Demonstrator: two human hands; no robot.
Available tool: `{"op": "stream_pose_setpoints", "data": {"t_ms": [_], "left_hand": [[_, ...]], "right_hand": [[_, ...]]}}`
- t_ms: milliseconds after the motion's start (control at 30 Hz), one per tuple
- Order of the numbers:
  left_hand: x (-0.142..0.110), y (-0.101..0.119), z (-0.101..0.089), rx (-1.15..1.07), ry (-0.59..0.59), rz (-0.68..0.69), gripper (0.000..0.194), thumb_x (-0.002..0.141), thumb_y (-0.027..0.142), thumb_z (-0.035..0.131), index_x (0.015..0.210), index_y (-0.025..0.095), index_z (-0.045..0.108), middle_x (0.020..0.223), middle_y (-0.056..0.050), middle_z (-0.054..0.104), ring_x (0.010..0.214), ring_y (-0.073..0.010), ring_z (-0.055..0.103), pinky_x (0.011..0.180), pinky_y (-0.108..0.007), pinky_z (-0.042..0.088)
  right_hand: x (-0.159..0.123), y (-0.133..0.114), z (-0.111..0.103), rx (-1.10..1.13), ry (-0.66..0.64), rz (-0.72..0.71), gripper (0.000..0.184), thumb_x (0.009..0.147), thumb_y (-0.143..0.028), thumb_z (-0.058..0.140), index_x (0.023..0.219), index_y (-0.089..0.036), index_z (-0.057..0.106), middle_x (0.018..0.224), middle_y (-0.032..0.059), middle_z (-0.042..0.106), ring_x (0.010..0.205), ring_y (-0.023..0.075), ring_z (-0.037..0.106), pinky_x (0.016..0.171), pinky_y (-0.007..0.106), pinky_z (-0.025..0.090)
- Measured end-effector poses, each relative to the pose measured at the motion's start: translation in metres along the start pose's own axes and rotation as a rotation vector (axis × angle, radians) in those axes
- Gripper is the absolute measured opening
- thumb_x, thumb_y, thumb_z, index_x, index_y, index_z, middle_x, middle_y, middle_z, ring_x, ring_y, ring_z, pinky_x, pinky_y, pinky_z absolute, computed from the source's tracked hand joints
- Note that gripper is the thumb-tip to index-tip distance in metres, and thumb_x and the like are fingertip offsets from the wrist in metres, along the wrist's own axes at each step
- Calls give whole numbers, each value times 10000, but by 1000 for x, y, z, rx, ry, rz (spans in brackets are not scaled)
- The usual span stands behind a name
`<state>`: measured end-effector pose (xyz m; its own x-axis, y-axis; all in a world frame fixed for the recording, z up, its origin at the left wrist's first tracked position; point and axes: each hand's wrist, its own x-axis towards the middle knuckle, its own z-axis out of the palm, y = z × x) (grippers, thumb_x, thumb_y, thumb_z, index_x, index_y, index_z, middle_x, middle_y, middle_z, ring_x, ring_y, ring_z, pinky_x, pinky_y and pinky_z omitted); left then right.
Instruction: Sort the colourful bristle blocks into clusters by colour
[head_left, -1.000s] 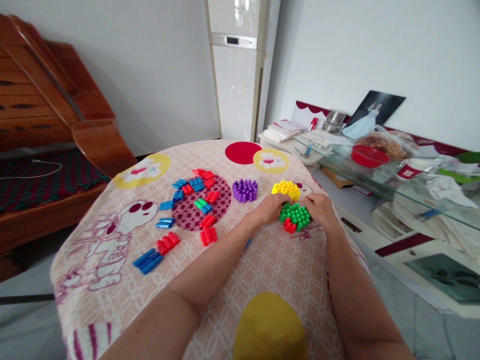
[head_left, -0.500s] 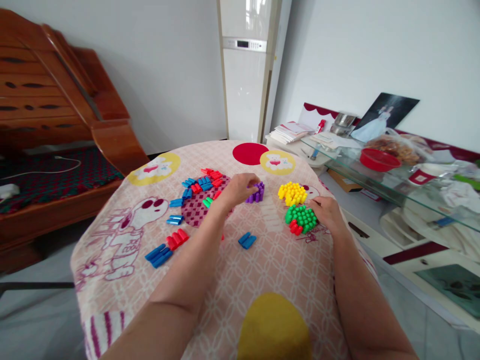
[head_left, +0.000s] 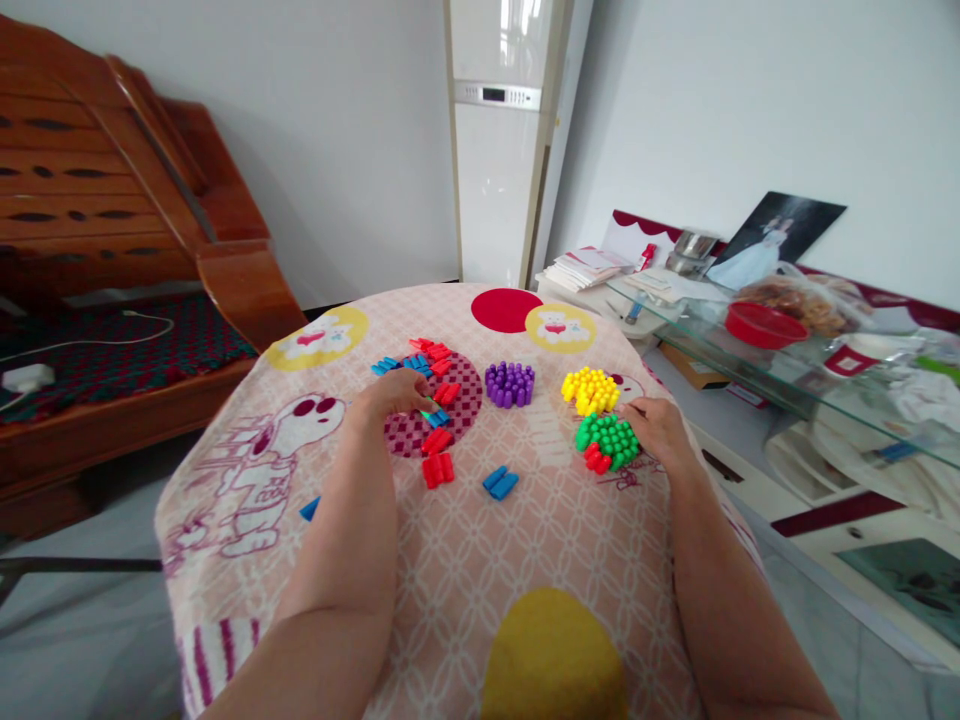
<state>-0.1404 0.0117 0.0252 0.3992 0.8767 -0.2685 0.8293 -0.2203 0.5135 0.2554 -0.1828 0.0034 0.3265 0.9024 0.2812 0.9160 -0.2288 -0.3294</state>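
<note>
My left hand (head_left: 394,393) is over the maroon checked circle on the cloth, its fingers closed at a small green plastic piece (head_left: 430,408). Red pieces (head_left: 448,393) and blue pieces (head_left: 417,364) lie around it in small groups. My right hand (head_left: 655,427) rests beside a cluster of upright green pegs (head_left: 616,440), with fingers curled together; what they hold, if anything, is hidden. A few red pegs (head_left: 598,458) stand at that cluster's near edge. Behind it are upright yellow pegs (head_left: 590,390). Upright purple pegs (head_left: 510,385) form another cluster between my hands.
A patterned cloth (head_left: 450,580) covers the round table. Two blue pieces (head_left: 500,482) lie near the middle, and red pieces (head_left: 438,470) lie left of them. To the right, a glass shelf (head_left: 697,335) holds a red bowl (head_left: 765,324). A wooden bench (head_left: 112,250) stands left.
My left hand has moved left from the purple pegs to the green piece on the maroon circle. My right hand stays by the green pegs. The view has shifted slightly.
</note>
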Motion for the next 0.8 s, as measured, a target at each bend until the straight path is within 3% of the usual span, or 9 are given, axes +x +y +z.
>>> {"op": "stream_pose_setpoints", "data": {"t_ms": [167,400,567,667,800], "left_hand": [[-6,9,-3,-261,-50,13,278,505,326,755,688,185,601,594,16,638,566,-156,600,537,-236,460],[-25,18,-26,-208,182,95,252,545,366,720,709,180,680,594,0,662,592,-162,597,541,-243,434],[-31,25,-32,-127,421,111,237,586,345,680,750,178,714,636,-12,693,647,-179,626,587,-248,445],[-33,43,-29,-119,517,168,270,648,345,646,828,164,735,679,-26,708,664,-181,633,615,-256,455],[-33,83,-9,-149,454,362,256,701,309,628,864,144,734,722,-39,719,671,-166,636,639,-251,468]], "right_hand": [[0,1,1,10,8,-11,359,834,-364,457,620,-149,648,610,70,616,580,145,482,573,283,277],[0,1,1,12,13,-13,356,826,-367,459,620,-152,654,604,70,621,576,147,475,571,279,279],[1,2,1,13,20,-16,348,820,-362,463,588,-161,628,579,62,604,567,144,466,560,278,272],[1,1,1,5,24,-19,345,819,-351,459,561,-166,592,559,59,583,560,142,456,561,280,269],[2,3,1,-24,42,-39,345,821,-325,446,522,-177,533,537,54,558,545,137,424,566,288,262]]}}
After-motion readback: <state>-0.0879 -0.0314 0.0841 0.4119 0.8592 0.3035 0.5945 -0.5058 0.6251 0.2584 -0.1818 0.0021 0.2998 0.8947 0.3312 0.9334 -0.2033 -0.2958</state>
